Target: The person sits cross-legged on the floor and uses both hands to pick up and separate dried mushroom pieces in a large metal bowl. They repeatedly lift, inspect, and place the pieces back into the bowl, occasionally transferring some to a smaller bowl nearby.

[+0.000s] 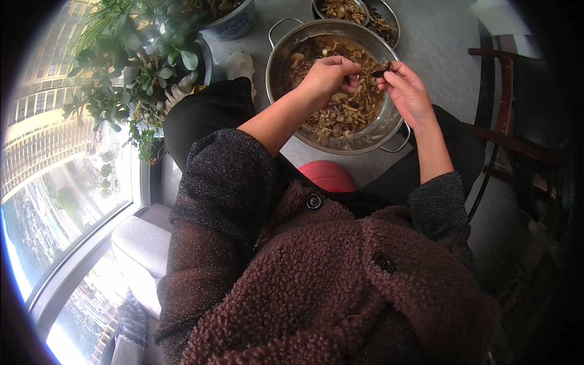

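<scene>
A wide two-handled stainless steel basin (397, 119) stands on the floor between my knees. Brown liquid and many pieces that look like mushrooms (337, 121) fill its lower part. Over its right side, my right hand (407, 89) pinches a dark brown mushroom piece (379, 69) between thumb and fingers. My left hand (332, 77) is just left of that piece, above the basin, with its fingers curled and thumb near the index finger; whether something small is between them cannot be told.
Beyond the basin, a smaller steel bowl (345, 10) of pale pieces sits in a larger steel dish (396, 27) with darker ones. Potted plants (137, 59) stand at the left by a window. A red round object (327, 175) lies near me; wooden chair parts (506, 91) are at right.
</scene>
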Demonstrator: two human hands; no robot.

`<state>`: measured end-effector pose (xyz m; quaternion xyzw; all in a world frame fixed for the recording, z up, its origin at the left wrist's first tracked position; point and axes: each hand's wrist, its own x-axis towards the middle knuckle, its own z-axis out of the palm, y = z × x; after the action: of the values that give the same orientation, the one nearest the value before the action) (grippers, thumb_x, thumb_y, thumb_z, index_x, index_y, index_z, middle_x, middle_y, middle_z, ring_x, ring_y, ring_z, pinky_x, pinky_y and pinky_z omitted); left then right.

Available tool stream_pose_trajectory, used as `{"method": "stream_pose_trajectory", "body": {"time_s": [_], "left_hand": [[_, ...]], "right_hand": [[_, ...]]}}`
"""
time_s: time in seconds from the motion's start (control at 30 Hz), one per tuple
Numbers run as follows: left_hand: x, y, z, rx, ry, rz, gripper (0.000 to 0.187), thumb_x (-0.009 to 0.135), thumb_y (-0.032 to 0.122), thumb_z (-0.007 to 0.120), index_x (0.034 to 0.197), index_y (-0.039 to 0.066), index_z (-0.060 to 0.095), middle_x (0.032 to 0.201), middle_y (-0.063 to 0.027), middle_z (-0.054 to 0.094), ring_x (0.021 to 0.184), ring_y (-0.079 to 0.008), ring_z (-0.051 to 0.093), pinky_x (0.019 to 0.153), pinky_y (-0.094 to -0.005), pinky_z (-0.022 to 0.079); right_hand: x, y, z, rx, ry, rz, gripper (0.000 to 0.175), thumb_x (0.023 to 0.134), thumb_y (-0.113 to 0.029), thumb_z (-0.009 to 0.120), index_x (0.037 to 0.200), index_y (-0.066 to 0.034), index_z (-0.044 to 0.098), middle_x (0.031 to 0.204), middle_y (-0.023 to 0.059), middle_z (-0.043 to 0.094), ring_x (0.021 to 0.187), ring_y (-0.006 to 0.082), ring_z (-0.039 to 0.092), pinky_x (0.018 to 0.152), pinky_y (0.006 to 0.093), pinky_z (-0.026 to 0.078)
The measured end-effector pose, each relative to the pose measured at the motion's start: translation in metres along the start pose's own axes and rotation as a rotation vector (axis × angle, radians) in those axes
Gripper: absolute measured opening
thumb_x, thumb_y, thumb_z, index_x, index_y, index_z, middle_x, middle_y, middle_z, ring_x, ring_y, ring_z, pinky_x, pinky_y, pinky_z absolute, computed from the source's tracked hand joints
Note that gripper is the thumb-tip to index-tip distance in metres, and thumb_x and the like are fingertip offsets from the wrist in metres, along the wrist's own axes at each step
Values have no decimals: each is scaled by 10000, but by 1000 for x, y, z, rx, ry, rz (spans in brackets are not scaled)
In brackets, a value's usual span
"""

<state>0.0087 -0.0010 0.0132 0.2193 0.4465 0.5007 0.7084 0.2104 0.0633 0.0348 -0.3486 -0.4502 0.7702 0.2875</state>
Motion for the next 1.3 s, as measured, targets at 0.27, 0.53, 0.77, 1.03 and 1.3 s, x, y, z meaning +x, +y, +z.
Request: {"method": "stream_pose_trajectory", "body": {"time_s": [0.27,0.53,0.77,1.03,1.3], "left_hand": [[-5,1,9,138,-76,80,179,867,169,627,982,33,619,801,0,604,678,-74,549,645,-210,461],[0,-10,9,494,61,407,146,752,121,692,835,13,640,755,-48,636,678,-129,575,624,-288,487],[-4,-12,12,785,142,616,113,700,78,667,780,9,624,771,-116,610,700,-253,609,656,-343,498],[-9,-7,15,739,113,535,99,730,89,656,775,10,617,746,-82,599,682,-213,598,644,-323,492],[-2,-2,7,3,-158,-9,84,843,79,575,904,25,593,780,-15,572,690,-107,552,660,-255,459]], "right_hand": [[2,7,15,-234,46,-42,132,893,-66,558,1018,-22,556,948,38,612,854,115,597,797,258,482],[0,10,23,-349,7,-67,94,892,-61,571,978,-23,562,905,13,604,831,90,591,775,236,475],[3,17,18,-445,35,-52,79,877,-79,605,924,-20,580,837,-12,595,761,58,572,693,208,462],[5,22,18,-485,47,-37,89,861,-57,576,937,-11,588,848,2,598,737,61,567,665,218,463],[1,1,10,-119,-78,166,144,897,-87,513,1010,-21,573,907,17,587,799,101,565,726,253,456]]}}
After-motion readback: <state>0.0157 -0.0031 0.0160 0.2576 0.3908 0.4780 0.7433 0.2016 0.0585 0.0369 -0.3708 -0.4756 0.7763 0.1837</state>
